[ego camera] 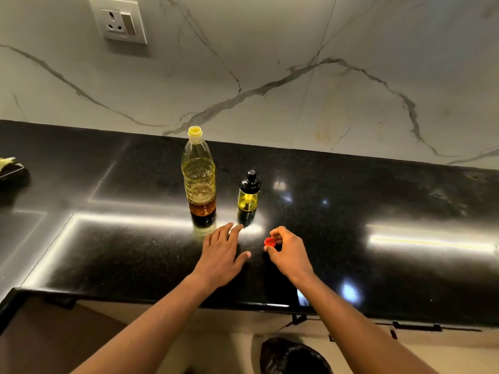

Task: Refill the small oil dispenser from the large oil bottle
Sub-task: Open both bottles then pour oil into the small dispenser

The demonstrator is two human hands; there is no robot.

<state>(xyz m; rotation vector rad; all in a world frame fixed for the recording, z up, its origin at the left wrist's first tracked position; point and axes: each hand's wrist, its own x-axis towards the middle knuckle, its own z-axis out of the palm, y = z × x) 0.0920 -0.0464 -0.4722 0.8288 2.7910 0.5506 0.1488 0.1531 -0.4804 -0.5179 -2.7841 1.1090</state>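
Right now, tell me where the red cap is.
The red cap is pinched in the right hand, low over the black counter, just in front of the small dispenser.

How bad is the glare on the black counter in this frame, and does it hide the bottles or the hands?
Head view: bright light streaks cross the glossy counter, one running behind the left hand. The large bottle, small dispenser and the red cap in the right hand stay readable. Wide-angle bending curves the counter edge; focus is slightly soft.

Bare forearms, no sleeves, slim fingers
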